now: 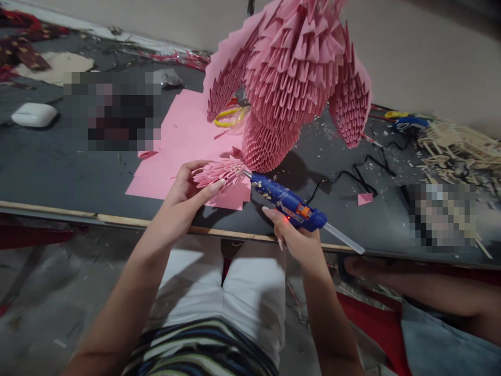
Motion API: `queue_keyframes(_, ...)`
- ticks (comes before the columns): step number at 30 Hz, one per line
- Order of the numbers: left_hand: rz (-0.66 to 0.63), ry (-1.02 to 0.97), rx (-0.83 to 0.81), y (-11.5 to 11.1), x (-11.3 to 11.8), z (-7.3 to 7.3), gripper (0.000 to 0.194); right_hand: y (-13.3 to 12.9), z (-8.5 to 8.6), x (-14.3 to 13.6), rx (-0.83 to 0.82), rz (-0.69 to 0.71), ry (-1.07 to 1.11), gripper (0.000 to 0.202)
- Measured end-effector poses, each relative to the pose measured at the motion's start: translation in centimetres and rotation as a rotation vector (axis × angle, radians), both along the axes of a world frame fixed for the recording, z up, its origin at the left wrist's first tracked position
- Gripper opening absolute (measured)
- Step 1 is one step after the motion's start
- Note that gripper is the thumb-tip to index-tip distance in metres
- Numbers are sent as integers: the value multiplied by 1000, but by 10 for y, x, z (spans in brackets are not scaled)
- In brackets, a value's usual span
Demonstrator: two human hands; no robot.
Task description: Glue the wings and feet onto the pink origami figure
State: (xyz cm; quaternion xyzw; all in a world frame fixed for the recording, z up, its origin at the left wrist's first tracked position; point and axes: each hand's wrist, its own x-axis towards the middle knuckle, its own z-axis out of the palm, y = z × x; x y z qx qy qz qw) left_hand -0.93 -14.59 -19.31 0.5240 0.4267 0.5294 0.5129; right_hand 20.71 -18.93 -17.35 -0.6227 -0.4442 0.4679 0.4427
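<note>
My left hand [191, 193] is closed around a small cluster of folded pink paper pieces [219, 173], its thumb pressing on the near side. A blue hot glue gun [277, 194] is gripped by my right hand [293, 232], with a clear glue stick [344, 238] poking out of its back end. The gun's metal nozzle meets the right end of the cluster, where whitish glue shows. Just behind stands a large pink sculpture of folded paper [289, 83], with wing-like parts hanging on both sides. The fingers around the gun's handle are partly hidden.
Pink paper sheets [183, 125] lie under my left hand, with yellow-handled scissors [228, 118] on them. A black cord [340, 177] runs right from the gun. Bamboo scraps [450, 151] pile at right. A white case [34, 115] sits at left. Another person's leg [426, 287] is at lower right.
</note>
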Motion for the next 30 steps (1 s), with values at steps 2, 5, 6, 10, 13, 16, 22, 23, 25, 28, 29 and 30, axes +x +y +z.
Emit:
queue_keyframes(2,-8,3,8,0,0,0,45,0,3,-2,-8,6,11,48)
queue_keyframes(5,-11,-1,12,-1,0,1,44,0,7,-5,-30,-17,14,50)
queue_keyframes(6,-7,-5,6,-1,0,1,44,0,8,-6,-32,-37,13,50)
queue_keyframes(10,3,-37,-38,-1,-1,4,44,-1,8,-4,3,-24,-14,48)
queue_keyframes(13,-3,-58,-38,0,-2,5,44,0,5,2,120,64,-129,43)
queue_keyframes(16,-6,-81,-48,0,-4,6,44,3,0,5,297,113,-279,35)
queue_keyframes(22,12,-100,-74,0,-6,6,47,14,-11,7,689,32,-550,26)
queue_keyframes(23,7,-102,-76,0,-5,7,47,14,-12,9,732,34,-584,24)
queue_keyframes(25,-3,-112,-84,0,-4,8,46,14,-10,14,756,71,-639,19)
queue_keyframes(28,10,-123,-84,-1,-2,8,48,9,-3,23,710,186,-705,7)
queue_keyframes(29,18,-115,-77,-2,-2,8,48,7,-1,25,692,222,-718,5)
queue_keyframes(30,23,-102,-69,-3,-1,8,47,5,1,27,681,247,-717,6)
